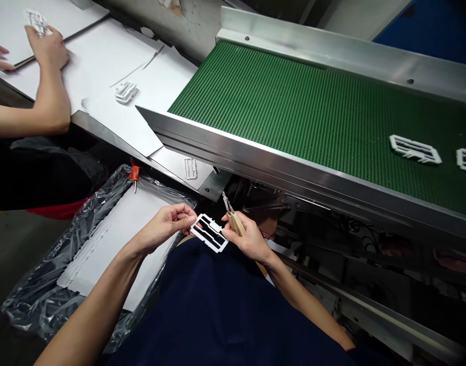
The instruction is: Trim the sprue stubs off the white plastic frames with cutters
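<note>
A white plastic frame (pixel 216 247) with narrow slots is held up in front of my body. My left hand (pixel 172 223) pinches its left end between thumb and fingers. In my right hand (pixel 248 240) is a pair of nippers (pixel 236 223) with tan handles, the metal jaws pointing up and away from me. The thumb of that hand also rests against the right edge of the frame. Beyond my hands, another white frame (pixel 190 169) lies flat on the table end beside the conveyor.
A green conveyor belt (pixel 294 107) with metal side walls carries white frames (pixel 415 149). Stacked frames (pixel 126 92) sit on white sheets (pixel 99 56). A co-worker's hand (pixel 50 48) grips more frames. A plastic-lined bin (pixel 34 300) holds white sheets; an orange-handled screwdriver (pixel 135 174) is at its edge.
</note>
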The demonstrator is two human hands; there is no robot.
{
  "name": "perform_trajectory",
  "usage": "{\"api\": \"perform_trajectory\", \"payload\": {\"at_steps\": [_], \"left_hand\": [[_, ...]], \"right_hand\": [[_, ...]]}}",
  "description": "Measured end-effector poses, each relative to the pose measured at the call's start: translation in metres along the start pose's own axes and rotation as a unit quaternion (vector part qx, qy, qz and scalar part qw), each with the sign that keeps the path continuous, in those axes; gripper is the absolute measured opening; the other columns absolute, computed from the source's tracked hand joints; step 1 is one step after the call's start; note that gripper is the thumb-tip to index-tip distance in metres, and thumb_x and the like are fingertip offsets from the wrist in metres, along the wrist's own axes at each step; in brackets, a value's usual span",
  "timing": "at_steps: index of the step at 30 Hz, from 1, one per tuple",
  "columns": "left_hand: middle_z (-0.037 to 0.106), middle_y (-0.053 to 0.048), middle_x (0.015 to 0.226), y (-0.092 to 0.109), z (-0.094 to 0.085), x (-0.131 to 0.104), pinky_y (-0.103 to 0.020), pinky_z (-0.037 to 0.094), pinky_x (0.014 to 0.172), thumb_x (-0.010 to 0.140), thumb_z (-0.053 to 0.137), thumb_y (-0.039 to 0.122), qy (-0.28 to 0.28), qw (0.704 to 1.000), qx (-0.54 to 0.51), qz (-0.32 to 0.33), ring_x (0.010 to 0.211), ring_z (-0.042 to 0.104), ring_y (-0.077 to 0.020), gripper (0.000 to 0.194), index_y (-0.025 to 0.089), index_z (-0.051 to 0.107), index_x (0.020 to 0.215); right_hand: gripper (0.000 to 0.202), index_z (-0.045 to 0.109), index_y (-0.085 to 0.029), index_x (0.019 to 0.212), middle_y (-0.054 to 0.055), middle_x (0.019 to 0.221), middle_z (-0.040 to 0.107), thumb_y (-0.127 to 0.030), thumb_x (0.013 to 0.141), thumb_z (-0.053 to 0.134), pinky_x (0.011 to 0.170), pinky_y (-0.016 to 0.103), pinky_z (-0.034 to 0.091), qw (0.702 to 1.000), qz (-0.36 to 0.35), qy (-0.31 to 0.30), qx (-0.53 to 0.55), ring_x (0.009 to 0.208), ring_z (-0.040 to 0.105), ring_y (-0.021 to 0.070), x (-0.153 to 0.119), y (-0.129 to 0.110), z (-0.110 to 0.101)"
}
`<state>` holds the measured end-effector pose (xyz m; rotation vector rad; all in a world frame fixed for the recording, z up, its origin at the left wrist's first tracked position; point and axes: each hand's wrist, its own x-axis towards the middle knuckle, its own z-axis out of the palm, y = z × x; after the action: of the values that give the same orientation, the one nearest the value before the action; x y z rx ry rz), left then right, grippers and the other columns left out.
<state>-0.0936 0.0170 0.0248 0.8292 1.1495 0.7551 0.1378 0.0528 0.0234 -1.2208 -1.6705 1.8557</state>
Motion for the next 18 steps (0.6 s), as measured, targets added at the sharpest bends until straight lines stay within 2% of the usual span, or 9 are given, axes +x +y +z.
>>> {"api": "perform_trajectory", "payload": {"at_steps": [10, 13, 16, 18], "left_hand": [[0.049, 0.002, 0.064, -0.008, 0.005, 0.002, -0.024, 0.036, 0.058, 0.085, 0.055, 0.035, 0.029, 0.996, 0.073, 0.045, 0.061, 0.044, -0.012, 0.021, 0.016, 0.052, 0.074], [0.057, -0.004, 0.085, -0.007, 0.006, 0.0, -0.026, 0.039, 0.064, 0.086, 0.054, 0.034, 0.05, 0.991, 0.098, 0.079, 0.072, 0.05, -0.0151, 0.021, 0.017, 0.053, 0.075], [0.055, -0.01, 0.115, -0.002, 0.008, -0.003, -0.028, 0.04, 0.072, 0.085, 0.054, 0.033, 0.049, 0.987, 0.106, 0.113, 0.085, 0.053, -0.0193, 0.02, 0.016, 0.054, 0.074], [0.057, -0.01, 0.11, 0.0, 0.01, -0.006, -0.028, 0.041, 0.071, 0.086, 0.053, 0.032, 0.017, 0.989, 0.092, 0.112, 0.084, 0.053, -0.019, 0.019, 0.016, 0.055, 0.076]], "right_hand": [[0.022, 0.053, -0.018, 0.099, -0.002, 0.074, 0.053, -0.024, 0.078, 0.059, 0.06, 0.022, 0.039, 1.0, 0.006, 0.002, -0.009, 0.062, 0.046, 0.0096, -0.003, 0.001, 0.005], [0.023, 0.053, -0.018, 0.099, -0.002, 0.075, 0.052, -0.026, 0.078, 0.06, 0.06, 0.022, 0.038, 1.0, 0.013, -0.003, 0.0, 0.063, 0.046, 0.0095, -0.004, 0.002, 0.005], [0.027, 0.052, -0.017, 0.1, -0.002, 0.075, 0.051, -0.03, 0.078, 0.062, 0.06, 0.022, 0.037, 0.999, 0.017, -0.035, 0.037, 0.063, 0.044, 0.0093, -0.002, 0.009, 0.005], [0.03, 0.051, -0.017, 0.101, -0.002, 0.076, 0.05, -0.033, 0.078, 0.063, 0.06, 0.022, 0.036, 0.994, 0.018, -0.073, 0.077, 0.064, 0.043, 0.009, -0.002, 0.016, 0.007]]}}
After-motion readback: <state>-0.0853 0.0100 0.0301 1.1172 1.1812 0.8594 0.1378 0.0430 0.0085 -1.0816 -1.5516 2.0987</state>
